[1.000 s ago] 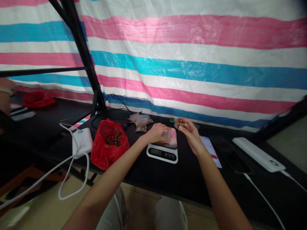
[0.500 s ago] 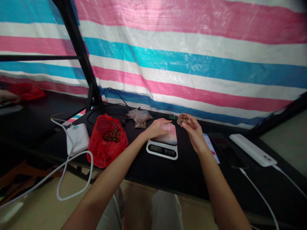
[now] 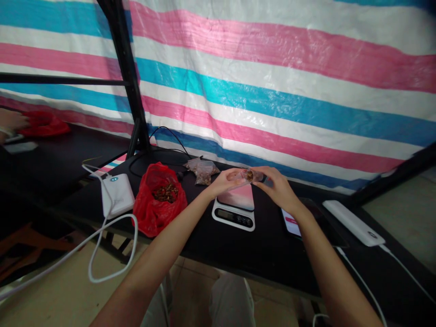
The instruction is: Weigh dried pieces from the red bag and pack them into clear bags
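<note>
My left hand [image 3: 225,180] and my right hand [image 3: 276,185] meet above the far edge of a small white kitchen scale [image 3: 234,208]. Both pinch a small clear plastic bag [image 3: 248,175] with brown bits inside, held between them over the scale's platform. Left of the scale lies an open red plastic bag [image 3: 159,199] holding more brown bits. Two filled clear packets [image 3: 203,170] lie behind it on the black table [image 3: 218,245].
A white power bank [image 3: 117,195] with a looping white cable sits at the left table edge. A phone [image 3: 292,222] lies right of the scale, and a long white power bank [image 3: 353,222] farther right. Another person's hand [image 3: 12,121] and a red bag [image 3: 42,125] are at far left.
My left hand lifted off the scale's platform and joined my right hand on the small clear bag, which moved left over the scale. The view shifted slightly.
</note>
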Demonstrator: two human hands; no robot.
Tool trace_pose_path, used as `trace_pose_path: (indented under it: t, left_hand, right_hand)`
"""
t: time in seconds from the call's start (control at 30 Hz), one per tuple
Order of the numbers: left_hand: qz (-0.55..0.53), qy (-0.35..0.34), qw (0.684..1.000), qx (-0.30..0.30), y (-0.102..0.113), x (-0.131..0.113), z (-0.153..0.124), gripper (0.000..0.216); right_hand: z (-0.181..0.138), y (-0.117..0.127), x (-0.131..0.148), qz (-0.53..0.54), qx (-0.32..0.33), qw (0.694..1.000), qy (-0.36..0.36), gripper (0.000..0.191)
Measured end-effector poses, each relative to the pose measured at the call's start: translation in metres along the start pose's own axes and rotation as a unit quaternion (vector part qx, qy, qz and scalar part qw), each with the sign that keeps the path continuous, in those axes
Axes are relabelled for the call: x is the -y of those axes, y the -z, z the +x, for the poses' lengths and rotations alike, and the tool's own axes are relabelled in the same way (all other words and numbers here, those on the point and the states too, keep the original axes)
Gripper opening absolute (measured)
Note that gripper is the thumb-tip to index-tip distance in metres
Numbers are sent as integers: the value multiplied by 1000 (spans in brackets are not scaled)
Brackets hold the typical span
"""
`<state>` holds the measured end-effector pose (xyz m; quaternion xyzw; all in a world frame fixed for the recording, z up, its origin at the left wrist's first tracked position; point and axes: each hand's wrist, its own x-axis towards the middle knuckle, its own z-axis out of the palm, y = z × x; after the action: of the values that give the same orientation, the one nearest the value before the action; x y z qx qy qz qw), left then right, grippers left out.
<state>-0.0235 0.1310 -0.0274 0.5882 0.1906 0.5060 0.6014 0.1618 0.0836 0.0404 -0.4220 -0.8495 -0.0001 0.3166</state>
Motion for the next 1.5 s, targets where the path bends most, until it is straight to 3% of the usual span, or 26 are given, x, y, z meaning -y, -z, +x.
trace_pose_path:
  t: [0.27,0.57,0.67,0.8,0.87,0.97,1.07,1.23,1.37,1.4,1.5]
  left_hand:
    - [-74,22,997,-13,-1,-2,-1,58]
    - [-55,5,998,-29,-1,-7,-2,52]
    - [-23,-36,998,-42,0,-7,0,48]
    - [123,-95,985,-69,1,-1,0,46]
    - [226,-113,966,-55,1,3,-2,46]
    - [372,-100,923,5,1,8,-5,55]
    - [445,-73,892,4,1,6,-7,58]
    - [425,-111,893,-96,3,-13,-13,29]
    - [391,-153,884,-207,28,-53,-32,20]
    - [403,-160,877,-206,39,-68,-38,19]
    - [480,-114,863,-109,87,-109,-57,21]
  right_hand:
    - [21,17,23,-188,88,975,80,32]
    - [29,22,43,-335,82,926,152,35]
    - [25,26,42,-347,45,926,141,36]
    - [9,21,21,-293,-62,953,52,34]
    - [-3,12,3,-242,-96,965,4,35]
    - [-23,-8,-20,-145,-120,981,-53,38]
    - [-37,-24,-28,-54,-138,984,-98,40]
    - [-39,-38,-3,77,-175,970,-150,41]
    - [-25,-52,36,186,-131,965,-129,39]
    - [-19,-58,47,206,-112,965,-121,39]
    - [1,-81,82,251,-15,964,-81,36]
